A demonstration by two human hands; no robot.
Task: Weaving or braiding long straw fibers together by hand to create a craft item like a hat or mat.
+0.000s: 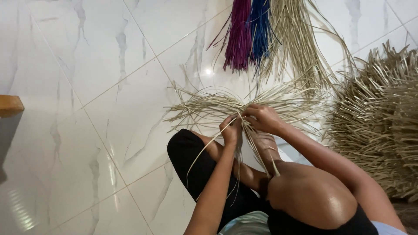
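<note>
Fingers (233,126) of the left hand (230,130) curled and pressed together, pinching a few pale straw strips (204,109) where they cross; fingers of the right hand (261,118) bent over the same crossing from the other side, closed on more strips, thumb hidden beneath. Both hands touching, just above a bare foot (264,141) tucked under them. Strips fanned out flat on the white marble floor (87,87) in front of the hands, spreading left and right from the pinched middle, some ends curling upward. One long loose strip (204,150) trailing from the left hand down over a dark trouser leg (191,161). Raised bare knee (311,193) at lower right, with another strip lying against it. Farther off on the floor, a purple bundle (238,39) beside a blue bundle (260,30), both touching a bigger undyed sheaf (296,43) that runs down toward the work. At right, a large rough woven straw piece (379,117) with loose ends bristling along its edge, near the right forearm but apart from it. At far left edge, a wooden corner (9,105), well apart from everything else.
</note>
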